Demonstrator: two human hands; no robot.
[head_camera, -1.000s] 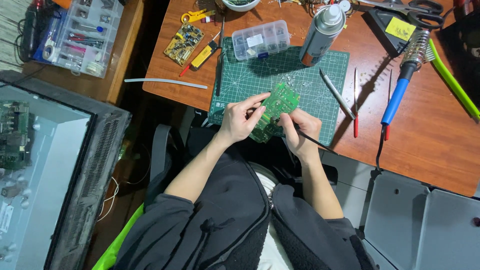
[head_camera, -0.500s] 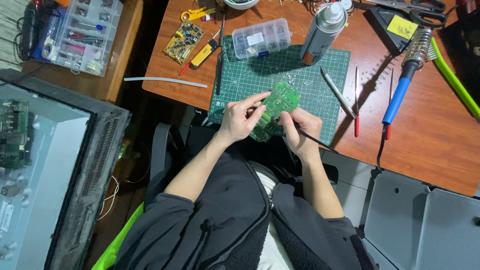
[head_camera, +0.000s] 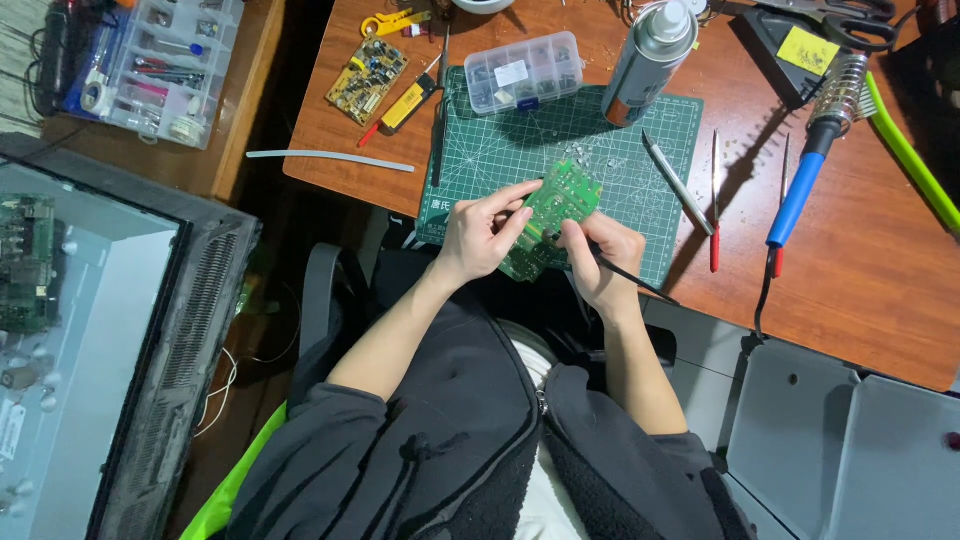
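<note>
You are sitting at a wooden desk (head_camera: 880, 290) where a spray can (head_camera: 648, 62) is standing upright on the far edge of a green cutting mat (head_camera: 500, 150), just beside a clear parts box (head_camera: 524, 71). A blue-handled soldering iron (head_camera: 800, 190) is lying to the right, and a small yellow circuit board (head_camera: 368, 78) is resting left of the mat.

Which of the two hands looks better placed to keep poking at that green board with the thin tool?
The right hand, I'd judge: it already grips the thin dark tool, its tip meeting the green circuit board. The left hand is busy gripping the board's edge, steadying it over the green cutting mat.
</note>
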